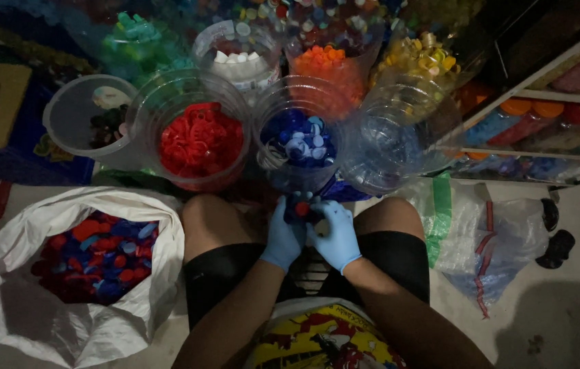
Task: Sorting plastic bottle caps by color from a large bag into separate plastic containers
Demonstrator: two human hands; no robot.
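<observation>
- Both blue-gloved hands, left hand [282, 236] and right hand [334, 236], close together on a few red and blue plastic bottle caps [301, 208] between the knees; a loose pinch could spill them onto the floor.
- The clear plastic tub of red caps [201, 140] touches the clear tub of blue caps [297, 140], so a careless toss could mix colours.

There are two hands in blue gloves, the left hand [283, 236] and the right hand [336, 236]. One white sack [78, 321] sits at the left. Far off stand about eight clear tubs [198, 92] of caps. One red cap [301, 208] sits between the hands.
</observation>
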